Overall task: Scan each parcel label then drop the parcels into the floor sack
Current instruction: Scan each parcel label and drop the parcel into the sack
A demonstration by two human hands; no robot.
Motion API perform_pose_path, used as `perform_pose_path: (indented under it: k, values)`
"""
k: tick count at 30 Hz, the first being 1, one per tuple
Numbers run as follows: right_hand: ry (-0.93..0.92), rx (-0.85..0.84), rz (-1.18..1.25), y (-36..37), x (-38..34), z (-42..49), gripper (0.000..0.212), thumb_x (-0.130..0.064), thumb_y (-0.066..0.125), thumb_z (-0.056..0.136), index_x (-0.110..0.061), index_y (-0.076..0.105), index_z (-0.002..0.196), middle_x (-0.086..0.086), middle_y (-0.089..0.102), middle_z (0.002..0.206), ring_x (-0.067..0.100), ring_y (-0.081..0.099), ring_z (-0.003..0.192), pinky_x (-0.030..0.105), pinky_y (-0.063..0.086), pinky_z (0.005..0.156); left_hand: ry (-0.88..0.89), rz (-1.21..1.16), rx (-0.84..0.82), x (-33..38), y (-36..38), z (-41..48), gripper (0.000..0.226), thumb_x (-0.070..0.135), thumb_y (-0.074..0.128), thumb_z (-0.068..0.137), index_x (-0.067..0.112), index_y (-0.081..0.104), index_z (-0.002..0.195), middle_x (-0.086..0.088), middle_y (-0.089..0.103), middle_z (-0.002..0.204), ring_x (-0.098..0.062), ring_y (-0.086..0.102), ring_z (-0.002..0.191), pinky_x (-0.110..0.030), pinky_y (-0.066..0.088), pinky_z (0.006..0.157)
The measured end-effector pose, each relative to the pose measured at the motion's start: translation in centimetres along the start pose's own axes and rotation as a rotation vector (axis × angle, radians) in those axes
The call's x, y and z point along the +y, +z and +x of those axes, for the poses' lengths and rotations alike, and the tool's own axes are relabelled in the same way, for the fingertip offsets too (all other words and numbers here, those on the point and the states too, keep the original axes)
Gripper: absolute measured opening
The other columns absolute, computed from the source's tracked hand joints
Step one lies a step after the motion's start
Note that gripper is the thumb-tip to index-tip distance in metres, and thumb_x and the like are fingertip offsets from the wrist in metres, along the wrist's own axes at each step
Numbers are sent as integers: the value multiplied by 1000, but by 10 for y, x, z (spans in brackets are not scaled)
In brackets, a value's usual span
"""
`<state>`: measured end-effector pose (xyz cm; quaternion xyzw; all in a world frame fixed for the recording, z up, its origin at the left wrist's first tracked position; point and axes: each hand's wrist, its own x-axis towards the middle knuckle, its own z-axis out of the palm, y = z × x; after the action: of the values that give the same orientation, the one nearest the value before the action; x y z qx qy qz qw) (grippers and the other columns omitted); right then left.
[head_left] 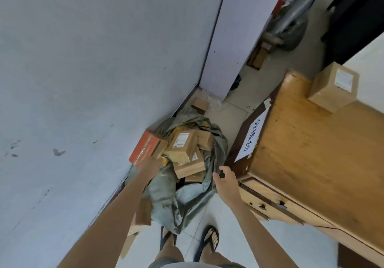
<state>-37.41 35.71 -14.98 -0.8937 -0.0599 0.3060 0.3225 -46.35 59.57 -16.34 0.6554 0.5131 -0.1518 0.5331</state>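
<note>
A grey-green floor sack point(193, 201) lies open against the wall, with several brown cardboard parcels point(184, 146) piled inside. My left hand point(150, 167) reaches down to an orange and brown box point(145, 149) at the sack's left rim and holds its near end. My right hand point(225, 177) hovers over the sack's right rim with fingers loosely curled, holding nothing. Another labelled parcel point(332, 86) stands on the wooden desk point(311, 153) to the right.
A white wall fills the left side. A small box point(200, 105) lies on the floor behind the sack. The desk with a paper sign point(252, 141) stands close on the right. My sandalled feet point(207, 240) stand on tile by the sack. Dark bags point(286, 26) sit further back.
</note>
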Motion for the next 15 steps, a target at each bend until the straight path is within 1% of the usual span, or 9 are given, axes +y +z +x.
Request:
perform_pose_path:
  k: [3, 5, 6, 8, 10, 12, 15]
  values:
    - [-13, 35, -6, -29, 7, -3, 39, -32, 49, 97, -18, 46, 133, 7, 47, 135, 12, 53, 99, 22, 39, 84, 190, 186, -53, 47, 35, -12, 38, 21, 48, 99, -5, 60, 123, -23, 61, 125, -38, 57, 116, -33, 46, 89]
    - [-42, 91, -6, -57, 12, -5, 35, -34, 51, 96, -22, 49, 129, 2, 51, 129, 4, 53, 88, 15, 40, 74, 341, 284, -101, 85, 66, -25, 36, 23, 48, 99, -2, 62, 120, -21, 63, 123, -36, 58, 114, -36, 48, 92]
    - [-51, 136, 0, -74, 16, -6, 34, -35, 51, 96, -23, 49, 128, 1, 52, 127, 2, 54, 87, 15, 41, 74, 415, 326, -126, 106, 84, -32, 35, 26, 48, 99, 2, 62, 121, -18, 63, 124, -35, 58, 114, -37, 46, 95]
    - [-50, 233, 28, -111, 26, -9, 35, -37, 51, 95, -25, 50, 127, -2, 54, 124, 4, 57, 86, 22, 44, 78, 552, 429, -161, 149, 123, -51, 35, 31, 46, 98, 9, 61, 122, -13, 61, 126, -31, 55, 116, -37, 42, 98]
    - [-34, 310, 48, -151, 41, -12, 36, -39, 51, 95, -25, 49, 129, -4, 55, 120, 6, 60, 79, 24, 47, 74, 675, 504, -195, 189, 165, -73, 34, 35, 46, 98, 13, 61, 119, -9, 62, 124, -28, 55, 115, -36, 42, 96]
    - [-22, 378, 55, -191, 58, -13, 37, -39, 51, 96, -24, 49, 130, -4, 57, 117, 4, 57, 74, 25, 49, 73, 778, 564, -229, 222, 209, -95, 33, 38, 46, 98, 16, 60, 117, -6, 62, 123, -26, 56, 112, -36, 44, 93]
    - [-10, 446, 64, -251, 94, -11, 37, -35, 50, 97, -22, 49, 132, 0, 55, 127, 6, 56, 82, 27, 47, 77, 852, 621, -259, 259, 273, -128, 35, 43, 46, 97, 19, 59, 120, -2, 60, 124, -23, 57, 109, -38, 47, 93]
